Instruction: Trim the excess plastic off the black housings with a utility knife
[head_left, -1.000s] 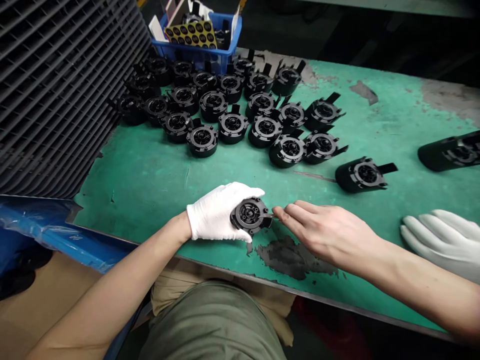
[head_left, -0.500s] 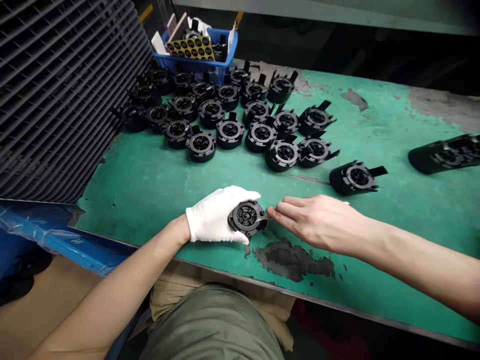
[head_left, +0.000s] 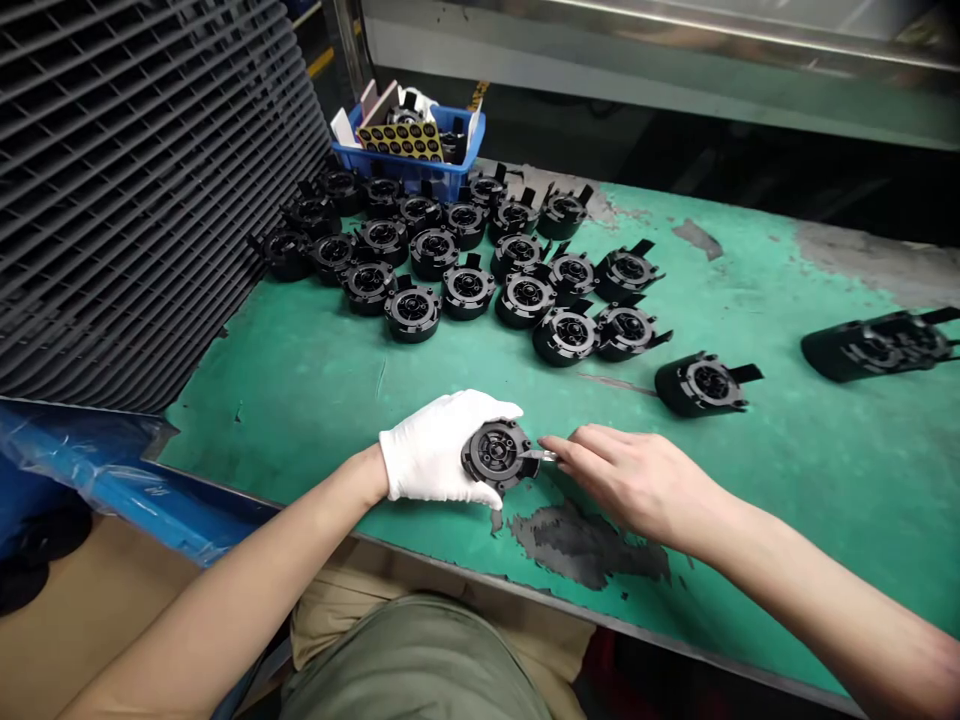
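Observation:
My left hand (head_left: 442, 450), in a white glove, is closed around a round black plastic housing (head_left: 496, 455) just above the green bench. The housing's ribbed open face is turned up towards me. My bare right hand (head_left: 626, 475) pinches a small craft knife (head_left: 540, 455); its silvery blade points left and reaches the housing's right rim. Most of the knife's handle is hidden inside the fingers. Nearest beyond the right hand, a similar black housing (head_left: 705, 384) with a tab lies on the bench.
Several rows of black housings (head_left: 469, 287) fill the bench's back left. Behind them stands a blue bin (head_left: 450, 180) with a yellow sticker sheet (head_left: 401, 141). Black slatted trays (head_left: 142, 200) are stacked at left. More black housings (head_left: 874, 345) lie at far right.
The view has tilted up a little, so everything sits lower. My right hand has turned slightly, and the knife's blade now shows clearly against the housing's right side. The left hand keeps its grip.

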